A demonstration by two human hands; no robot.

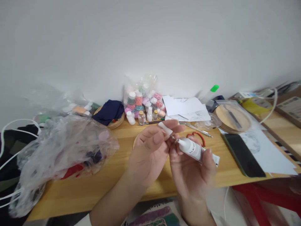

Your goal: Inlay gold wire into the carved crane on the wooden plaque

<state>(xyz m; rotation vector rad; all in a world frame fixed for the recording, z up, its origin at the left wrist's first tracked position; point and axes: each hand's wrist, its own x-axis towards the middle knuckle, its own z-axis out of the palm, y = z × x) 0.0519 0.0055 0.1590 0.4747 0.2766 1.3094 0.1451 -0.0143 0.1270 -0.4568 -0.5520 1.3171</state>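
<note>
My left hand (150, 153) is raised over the table's middle, its thumb and fingers closed on a small white cap (165, 129). Just to the right, my right hand (191, 172) holds a white tube (192, 149) with black lettering. The tube lies tilted across the fingers, its nozzle pointing up and left at the left fingertips. Between the cap and the nozzle is a small dark tip, too small to make out. Red-handled scissors (199, 137) lie partly hidden behind the right hand.
Crumpled plastic bags (68, 147) cover the left side. Behind the hands stand small bottles (142, 118) and a bag of coloured jars (136, 100). On the right are a phone (244, 155), paper sheets (274, 153) and a round wooden piece (232, 121).
</note>
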